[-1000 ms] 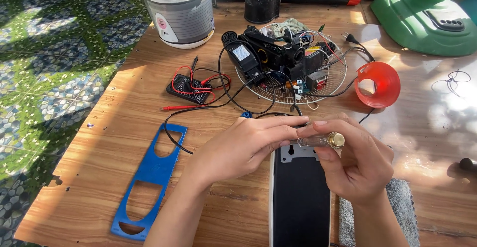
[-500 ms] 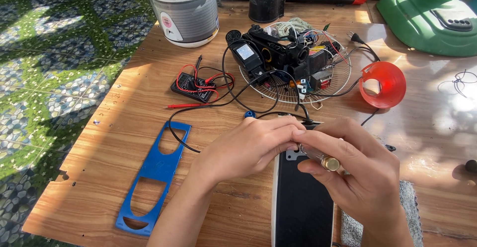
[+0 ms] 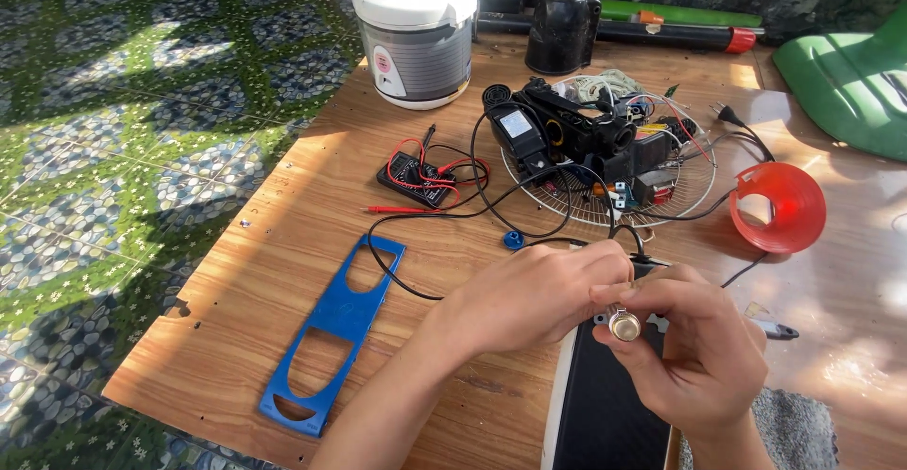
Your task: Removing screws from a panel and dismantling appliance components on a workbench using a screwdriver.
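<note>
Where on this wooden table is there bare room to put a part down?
Bare wood on the wooden table lies left of the black multimeter with red leads, and between the blue plastic cutout plate and the left hand. It is crowded around the wire fan grille piled with black parts and the right hand.

My left hand [image 3: 529,305] and right hand [image 3: 694,347] meet near the counter's front edge, fingers [image 3: 614,292] curled, pinching together.
</note>
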